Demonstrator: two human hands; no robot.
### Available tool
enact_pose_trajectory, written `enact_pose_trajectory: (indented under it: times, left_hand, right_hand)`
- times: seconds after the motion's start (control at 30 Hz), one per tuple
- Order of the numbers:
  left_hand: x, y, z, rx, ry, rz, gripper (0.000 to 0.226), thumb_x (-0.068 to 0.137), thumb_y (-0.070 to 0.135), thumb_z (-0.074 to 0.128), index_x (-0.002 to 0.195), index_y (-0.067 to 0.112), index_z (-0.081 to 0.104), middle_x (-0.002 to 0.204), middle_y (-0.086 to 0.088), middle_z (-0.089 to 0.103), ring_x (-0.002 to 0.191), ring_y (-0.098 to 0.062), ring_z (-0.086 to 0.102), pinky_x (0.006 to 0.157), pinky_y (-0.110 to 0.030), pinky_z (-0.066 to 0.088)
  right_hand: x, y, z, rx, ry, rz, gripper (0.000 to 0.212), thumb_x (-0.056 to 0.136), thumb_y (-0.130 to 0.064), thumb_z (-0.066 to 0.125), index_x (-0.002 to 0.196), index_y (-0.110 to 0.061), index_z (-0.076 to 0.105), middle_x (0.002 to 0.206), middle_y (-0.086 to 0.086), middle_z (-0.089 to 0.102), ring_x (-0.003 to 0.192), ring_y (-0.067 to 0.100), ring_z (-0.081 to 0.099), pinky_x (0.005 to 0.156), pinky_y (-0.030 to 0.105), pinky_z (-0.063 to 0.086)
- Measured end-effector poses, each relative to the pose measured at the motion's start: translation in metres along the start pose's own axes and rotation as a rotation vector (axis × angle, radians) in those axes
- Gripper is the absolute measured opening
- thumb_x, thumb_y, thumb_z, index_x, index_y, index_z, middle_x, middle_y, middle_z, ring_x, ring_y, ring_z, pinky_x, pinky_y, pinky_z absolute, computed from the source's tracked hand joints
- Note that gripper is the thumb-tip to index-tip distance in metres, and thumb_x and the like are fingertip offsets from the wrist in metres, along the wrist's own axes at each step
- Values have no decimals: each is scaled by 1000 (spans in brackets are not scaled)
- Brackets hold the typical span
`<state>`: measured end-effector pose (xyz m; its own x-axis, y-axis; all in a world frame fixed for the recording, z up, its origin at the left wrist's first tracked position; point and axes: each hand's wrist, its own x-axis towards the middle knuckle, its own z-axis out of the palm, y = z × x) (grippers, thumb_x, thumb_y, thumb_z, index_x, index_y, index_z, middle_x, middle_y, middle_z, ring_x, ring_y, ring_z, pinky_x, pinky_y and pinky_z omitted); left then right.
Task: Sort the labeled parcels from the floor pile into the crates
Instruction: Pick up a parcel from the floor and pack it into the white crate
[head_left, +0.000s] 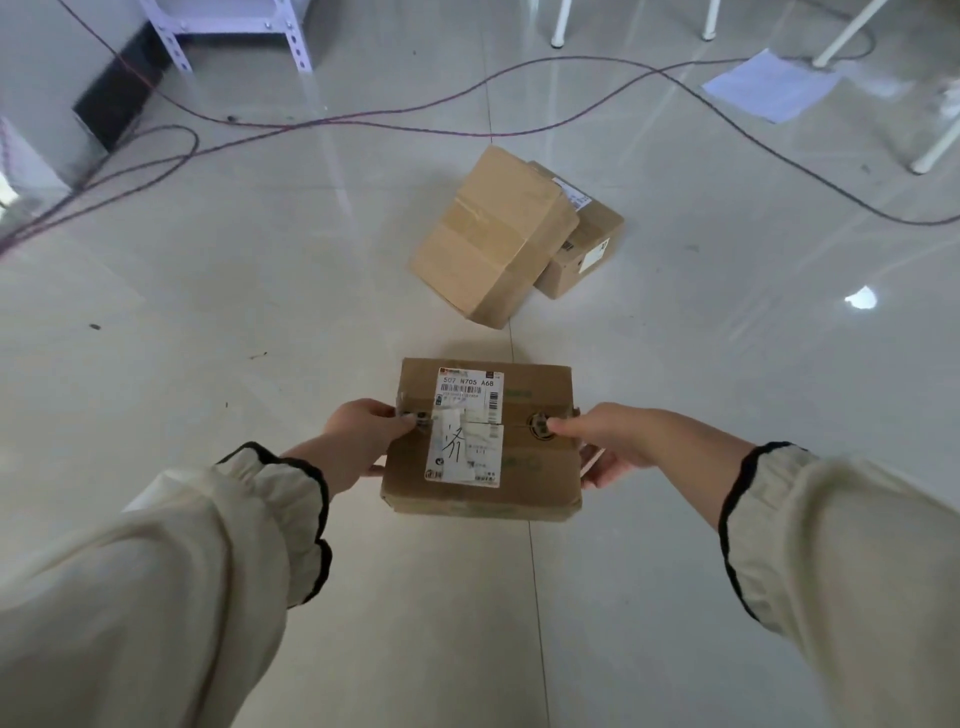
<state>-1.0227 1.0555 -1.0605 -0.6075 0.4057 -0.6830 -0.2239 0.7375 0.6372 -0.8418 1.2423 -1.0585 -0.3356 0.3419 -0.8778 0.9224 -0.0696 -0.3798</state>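
Pale glossy floor (208, 312) is filling the frame, with dark cables (363, 122) trailing across the top. Three parcels are showing. One parcel (519, 467) is being held at centre, its label (467, 431) facing up; the left hand (358, 441) and right hand (618, 441) are clamping its two sides, thumbs on top, other fingers mostly hidden beneath. Two more are lying above centre: a large box (488, 239) leaning over a small box (582, 249), partly covering it. One paper sheet (774, 85) is lying upper right. Label print is largely unreadable.
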Motion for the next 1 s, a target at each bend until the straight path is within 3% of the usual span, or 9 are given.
enact_pose_trajectory:
  times: [0.1, 0.2, 0.3, 0.37, 0.53, 0.6, 0.67, 0.8, 1.0]
  left_hand:
    - [-5, -2, 1, -18, -93, -69, 21, 92, 30, 59, 106, 15, 54, 90, 1, 62, 84, -20, 60, 69, -39, 52]
    - [-7, -5, 1, -19, -105, -93, 21, 93, 34, 58, 105, 17, 53, 90, 2, 61, 81, -20, 60, 63, -36, 52]
    - [-3, 2, -2, -69, -83, -73, 30, 91, 34, 59, 110, 10, 58, 94, -4, 64, 82, -23, 62, 60, -34, 51]
    - [-4, 13, 0, -157, -29, -63, 33, 90, 33, 61, 111, 7, 58, 97, -8, 66, 83, -23, 63, 64, -34, 52]
    - [-35, 55, -3, -233, -43, -53, 29, 89, 32, 63, 107, 10, 60, 98, -8, 69, 85, -23, 67, 64, -34, 55]
    - [-62, 86, -13, -193, -49, -41, 27, 88, 31, 64, 103, 8, 61, 101, -10, 68, 85, -23, 66, 62, -35, 55]
    - [-96, 123, -26, -209, -41, -13, 23, 89, 30, 64, 95, 7, 61, 102, -12, 67, 84, -25, 66, 61, -36, 55]
    - [-188, 220, -52, -225, -66, 22, 21, 89, 29, 64, 91, 8, 61, 97, -11, 67, 81, -24, 66, 53, -32, 58]
    - [-366, 406, -109, -205, -129, 101, 26, 89, 29, 63, 102, 7, 62, 103, -13, 68, 94, -30, 66, 73, -43, 56]
  right_hand:
    - [12, 2, -1, 231, 5, -17, 63, 93, -46, 51, 138, -4, 40, 141, 19, 41, 113, 41, 57, 84, 46, 53]
    - [18, 5, 2, 349, -114, 15, 59, 93, -39, 51, 140, -7, 38, 140, 21, 41, 121, 46, 48, 101, 58, 40]
    - [14, -1, 2, 465, -130, 35, 53, 94, -34, 52, 138, -7, 39, 136, 19, 44, 124, 44, 45, 99, 59, 40]
    - [6, -8, -1, 522, -34, 21, 50, 94, -35, 54, 135, -9, 42, 134, 15, 48, 121, 39, 47, 98, 58, 41]
    - [-39, -8, -5, 588, 448, -14, 38, 95, -36, 52, 119, -8, 58, 109, 10, 59, 103, 30, 57, 91, 39, 48]
    - [-77, -10, -11, 622, 488, -55, 25, 97, -31, 49, 103, -11, 61, 93, 6, 60, 85, 23, 56, 78, 35, 49]
    - [-129, -26, -28, 644, 508, -105, 21, 97, -30, 47, 103, -15, 61, 85, 1, 58, 78, 18, 54, 72, 32, 46]
    - [-257, -67, -94, 669, 524, -181, 18, 96, -30, 48, 94, -19, 61, 107, 15, 64, 89, 25, 59, 78, 33, 47]
    - [-511, -131, -196, 645, 579, -285, 17, 98, -25, 46, 103, -22, 61, 109, 14, 65, 104, 31, 60, 85, 38, 50]
